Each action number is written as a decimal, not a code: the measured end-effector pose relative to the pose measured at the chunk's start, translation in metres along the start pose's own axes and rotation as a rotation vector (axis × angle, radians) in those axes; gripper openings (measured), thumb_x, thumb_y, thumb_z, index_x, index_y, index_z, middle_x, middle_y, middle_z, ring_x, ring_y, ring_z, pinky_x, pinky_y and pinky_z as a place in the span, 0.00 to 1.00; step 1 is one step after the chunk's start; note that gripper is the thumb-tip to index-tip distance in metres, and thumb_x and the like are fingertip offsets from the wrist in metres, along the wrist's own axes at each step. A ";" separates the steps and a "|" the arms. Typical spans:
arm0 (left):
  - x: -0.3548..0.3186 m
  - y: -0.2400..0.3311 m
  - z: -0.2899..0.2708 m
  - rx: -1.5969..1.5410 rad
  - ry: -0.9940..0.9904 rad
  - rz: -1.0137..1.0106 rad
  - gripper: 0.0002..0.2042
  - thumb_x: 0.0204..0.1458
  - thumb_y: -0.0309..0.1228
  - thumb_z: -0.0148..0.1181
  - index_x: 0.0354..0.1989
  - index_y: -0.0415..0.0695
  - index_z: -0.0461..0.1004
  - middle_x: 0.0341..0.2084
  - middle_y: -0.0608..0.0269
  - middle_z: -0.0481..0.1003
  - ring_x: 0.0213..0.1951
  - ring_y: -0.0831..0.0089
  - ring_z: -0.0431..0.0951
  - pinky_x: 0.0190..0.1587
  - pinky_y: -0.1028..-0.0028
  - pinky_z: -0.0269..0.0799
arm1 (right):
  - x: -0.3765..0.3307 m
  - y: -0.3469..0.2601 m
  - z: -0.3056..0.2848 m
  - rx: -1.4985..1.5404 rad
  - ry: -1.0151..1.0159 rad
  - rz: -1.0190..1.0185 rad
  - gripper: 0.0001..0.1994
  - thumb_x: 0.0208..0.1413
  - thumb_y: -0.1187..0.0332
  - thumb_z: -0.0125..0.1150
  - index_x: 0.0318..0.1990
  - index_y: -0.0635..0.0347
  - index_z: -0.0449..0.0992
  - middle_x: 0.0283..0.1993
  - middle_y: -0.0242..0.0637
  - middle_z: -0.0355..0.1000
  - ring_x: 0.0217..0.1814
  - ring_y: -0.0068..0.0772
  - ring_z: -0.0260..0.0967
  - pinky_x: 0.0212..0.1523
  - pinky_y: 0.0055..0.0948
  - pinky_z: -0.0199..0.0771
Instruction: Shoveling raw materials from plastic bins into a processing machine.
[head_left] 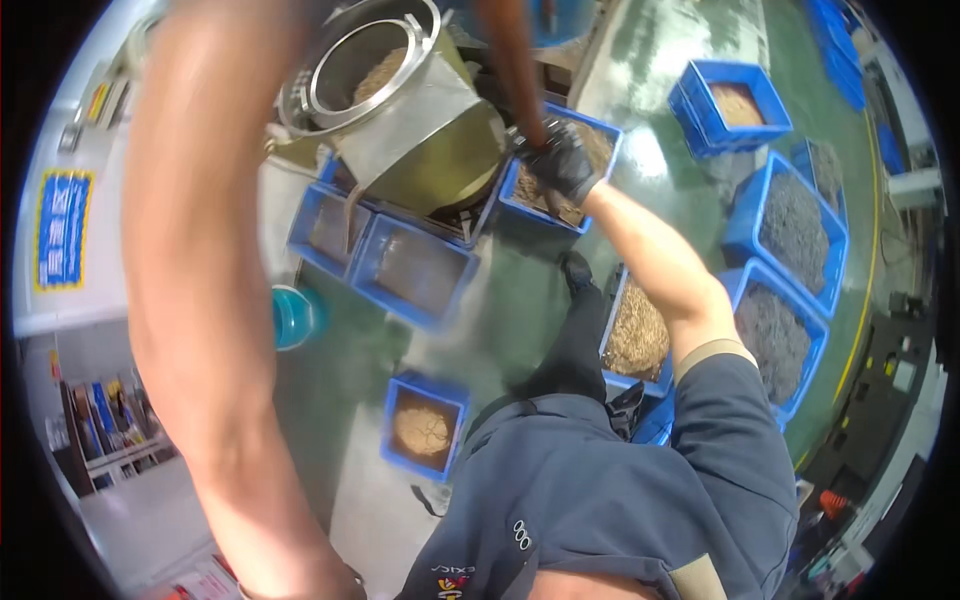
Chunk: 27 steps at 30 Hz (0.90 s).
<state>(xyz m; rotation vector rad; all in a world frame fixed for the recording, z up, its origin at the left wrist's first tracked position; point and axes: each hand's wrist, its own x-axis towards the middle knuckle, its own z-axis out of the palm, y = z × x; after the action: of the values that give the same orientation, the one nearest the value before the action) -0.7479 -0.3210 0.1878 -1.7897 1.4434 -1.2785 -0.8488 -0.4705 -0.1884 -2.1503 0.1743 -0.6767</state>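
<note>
Here, brown pole (513,70) inside clenched right hand (560,162); left hand's state out of view.

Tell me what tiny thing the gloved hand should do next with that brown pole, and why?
Maybe the right hand should gently press the brown pole downward: it grips the pole low, over the blue bin, and the pole's lower end seems to point into the brown material there.
</note>
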 end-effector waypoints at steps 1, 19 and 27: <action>-0.045 -0.015 0.002 0.203 0.028 0.060 0.12 0.55 0.28 0.52 0.46 0.50 0.77 0.39 0.59 0.78 0.44 0.67 0.78 0.45 0.69 0.73 | -0.007 -0.008 0.023 0.029 -0.081 0.006 0.11 0.49 0.63 0.61 0.37 0.58 0.75 0.33 0.45 0.73 0.36 0.47 0.72 0.39 0.38 0.72; -0.407 0.168 -0.168 -0.585 -0.775 -0.862 0.05 0.55 0.28 0.57 0.28 0.43 0.76 0.22 0.55 0.76 0.23 0.57 0.76 0.25 0.63 0.71 | -0.235 -0.015 0.239 -0.063 -0.653 -0.019 0.14 0.36 0.71 0.65 0.35 0.52 0.76 0.37 0.43 0.72 0.46 0.49 0.68 0.47 0.49 0.67; -0.348 0.154 -0.107 -0.886 -1.704 -0.488 0.21 0.47 0.52 0.59 0.28 0.43 0.78 0.20 0.47 0.76 0.25 0.48 0.78 0.31 0.55 0.74 | -0.267 0.145 0.200 -0.124 -0.414 0.524 0.21 0.46 0.68 0.56 0.52 0.59 0.73 0.52 0.51 0.72 0.56 0.51 0.69 0.54 0.35 0.71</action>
<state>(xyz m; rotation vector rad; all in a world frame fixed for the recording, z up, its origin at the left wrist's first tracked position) -0.9116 -0.0250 -0.0164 -2.5553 0.4231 1.0247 -0.9530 -0.3286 -0.5068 -2.1780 0.5401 0.0825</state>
